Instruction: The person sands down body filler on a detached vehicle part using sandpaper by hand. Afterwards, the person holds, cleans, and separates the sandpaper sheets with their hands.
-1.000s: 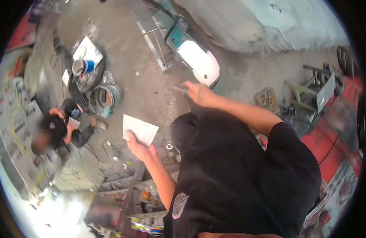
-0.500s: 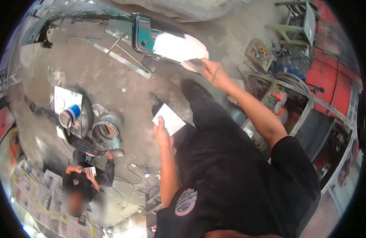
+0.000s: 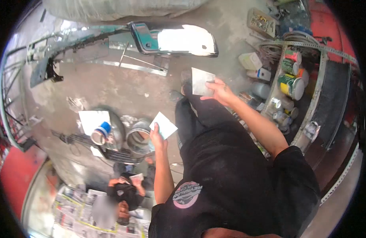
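My left hand grips a white square sheet by its lower left edge, thumb on top. Further right, my right hand pinches a thin grey flat plate between thumb and fingers. The two flat pieces are apart, both held above my legs. Beyond them, a long car bumper lies on a metal stand, its right end coated white and the part beside it green.
A blue-banded can stands on a white board beside a bucket. A co-worker sits near newspaper-covered panels. At right, a shelf holds paint cans; a parts tray lies beyond.
The view has turned, bringing the shelf further in. My right hand has moved away from the bumper's white end, and its plate now shows its flat face. The white sheet stays in my left hand.
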`<state>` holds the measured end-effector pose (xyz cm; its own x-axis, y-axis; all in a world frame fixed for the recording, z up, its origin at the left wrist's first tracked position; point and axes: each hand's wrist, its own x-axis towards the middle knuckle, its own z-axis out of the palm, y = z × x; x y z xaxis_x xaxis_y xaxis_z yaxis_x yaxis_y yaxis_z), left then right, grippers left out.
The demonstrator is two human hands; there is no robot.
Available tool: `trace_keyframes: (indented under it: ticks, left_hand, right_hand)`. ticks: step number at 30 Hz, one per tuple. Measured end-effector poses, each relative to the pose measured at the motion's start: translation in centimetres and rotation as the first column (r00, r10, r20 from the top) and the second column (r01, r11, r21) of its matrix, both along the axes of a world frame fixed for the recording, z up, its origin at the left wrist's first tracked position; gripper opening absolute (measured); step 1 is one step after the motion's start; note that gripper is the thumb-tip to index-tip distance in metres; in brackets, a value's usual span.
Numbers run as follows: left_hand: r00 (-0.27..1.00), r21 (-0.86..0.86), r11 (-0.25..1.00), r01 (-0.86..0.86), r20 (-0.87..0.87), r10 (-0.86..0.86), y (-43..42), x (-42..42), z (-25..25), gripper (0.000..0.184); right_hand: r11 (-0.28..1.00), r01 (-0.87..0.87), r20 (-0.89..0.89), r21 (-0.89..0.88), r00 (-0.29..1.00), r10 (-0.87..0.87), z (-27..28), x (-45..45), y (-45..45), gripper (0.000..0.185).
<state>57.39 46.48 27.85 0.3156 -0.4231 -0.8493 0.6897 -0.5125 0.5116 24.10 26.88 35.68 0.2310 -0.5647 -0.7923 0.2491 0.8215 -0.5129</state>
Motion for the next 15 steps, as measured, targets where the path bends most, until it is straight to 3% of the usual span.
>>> trace_keyframes:
  ticks: [2, 4, 6, 10, 12, 15]
  left_hand:
    - [0.997, -0.014, 0.997, 0.076, 0.012, -0.075, -3.5, 1.0, 1.9, 0.035]
    - [0.990, -0.088, 0.986, 0.139, 0.012, -0.139, -7.6, 1.4, 3.3, 0.035]
    - [0.978, -0.077, 0.975, 0.208, 0.045, -0.205, -11.5, 1.1, 5.0, 0.034]
    - [0.928, -0.079, 0.925, 0.372, 0.031, -0.371, -17.5, 0.3, 7.1, 0.032]
    - [0.897, -0.091, 0.893, 0.440, 0.014, -0.441, -20.1, -0.2, 7.6, 0.032]
    - [0.827, -0.066, 0.824, 0.562, 0.036, -0.561, -23.6, 1.0, 6.3, 0.037]
  right_hand:
    - [0.994, 0.098, 0.337, 0.050, 0.935, -0.109, -0.1, -0.9, 0.0, 0.047]
    - [0.989, 0.146, 0.402, -0.019, 0.907, -0.126, 0.3, -0.9, -1.3, 0.053]
    - [0.919, 0.356, 0.601, 0.172, 0.701, -0.384, 1.4, -1.1, -2.4, 0.062]
    - [0.841, 0.499, 0.700, 0.208, 0.525, -0.484, 2.1, -2.2, -6.1, 0.068]
    - [0.827, 0.557, 0.735, 0.079, 0.527, -0.426, 2.2, -2.8, -7.4, 0.067]
    - [0.785, 0.612, 0.610, -0.096, 0.659, -0.440, 2.5, -2.5, -7.7, 0.061]
